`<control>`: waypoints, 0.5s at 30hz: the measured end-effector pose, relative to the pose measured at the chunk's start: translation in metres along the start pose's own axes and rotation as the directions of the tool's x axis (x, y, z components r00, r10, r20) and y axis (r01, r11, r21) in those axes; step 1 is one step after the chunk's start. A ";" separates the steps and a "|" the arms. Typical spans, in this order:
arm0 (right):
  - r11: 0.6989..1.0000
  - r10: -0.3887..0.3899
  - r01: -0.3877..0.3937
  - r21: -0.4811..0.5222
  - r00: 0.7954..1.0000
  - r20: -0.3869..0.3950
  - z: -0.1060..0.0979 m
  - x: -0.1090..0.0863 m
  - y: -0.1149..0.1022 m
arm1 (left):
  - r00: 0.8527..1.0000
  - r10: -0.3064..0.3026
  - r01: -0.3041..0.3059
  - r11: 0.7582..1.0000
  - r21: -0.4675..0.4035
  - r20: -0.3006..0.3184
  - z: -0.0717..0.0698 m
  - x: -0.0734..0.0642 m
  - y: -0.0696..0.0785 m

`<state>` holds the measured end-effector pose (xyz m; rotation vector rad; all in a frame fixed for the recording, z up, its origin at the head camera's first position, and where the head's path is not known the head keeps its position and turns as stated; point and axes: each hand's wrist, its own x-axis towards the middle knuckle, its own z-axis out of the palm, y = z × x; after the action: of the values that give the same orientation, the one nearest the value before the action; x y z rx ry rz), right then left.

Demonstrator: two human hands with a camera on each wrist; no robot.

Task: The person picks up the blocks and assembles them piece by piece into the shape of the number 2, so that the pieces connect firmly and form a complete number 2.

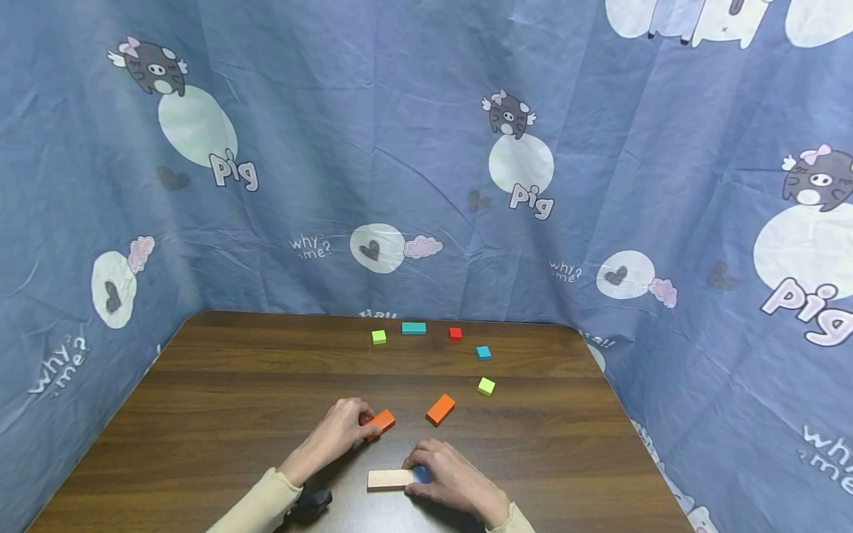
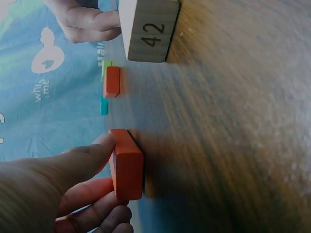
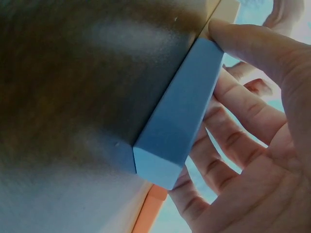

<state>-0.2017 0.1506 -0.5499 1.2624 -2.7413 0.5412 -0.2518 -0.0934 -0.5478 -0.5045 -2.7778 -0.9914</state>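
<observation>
My left hand (image 1: 338, 429) pinches an orange block (image 1: 382, 421) lying on the table; thumb and fingers are on opposite sides of this block (image 2: 129, 174) in the left wrist view. Nearer the table's front, my right hand (image 1: 452, 475) grips a blue block (image 1: 421, 475) that lies end to end with a plain wooden block (image 1: 389, 480). The right wrist view has the thumb by the joint of the blue block (image 3: 184, 102) and the wooden one (image 3: 229, 10), fingers along the far side. The wooden block's end (image 2: 151, 34) carries the number 42.
A second orange block (image 1: 440, 409) lies beyond the right hand. Farther back are green cubes (image 1: 486, 386) (image 1: 378, 337), a small blue block (image 1: 483, 353), a red cube (image 1: 456, 334) and a teal block (image 1: 414, 328). A dark object (image 1: 312, 503) is under the left wrist. Blue printed cloth (image 1: 426, 148) hangs around the table.
</observation>
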 end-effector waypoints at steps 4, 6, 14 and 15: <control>1.000 0.007 -0.007 0.001 1.000 0.006 0.000 0.000 0.000 | 1.000 -0.015 0.015 1.000 -0.003 -0.003 0.002 0.000 0.000; 1.000 0.011 -0.011 0.001 1.000 0.010 0.000 0.000 0.001 | 1.000 -0.021 0.021 1.000 -0.008 -0.006 0.003 0.000 0.000; 0.999 0.025 -0.026 0.019 0.999 0.026 0.000 0.001 0.001 | 0.999 -0.045 0.045 0.999 -0.011 0.012 0.005 -0.002 0.002; 1.000 0.022 -0.022 0.016 0.999 0.024 0.000 0.001 0.001 | 0.999 -0.045 0.045 0.999 -0.010 0.014 0.005 -0.003 0.003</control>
<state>-0.2029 0.1507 -0.5498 1.2517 -2.7786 0.5554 -0.2481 -0.0890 -0.5508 -0.4539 -2.8095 -1.0166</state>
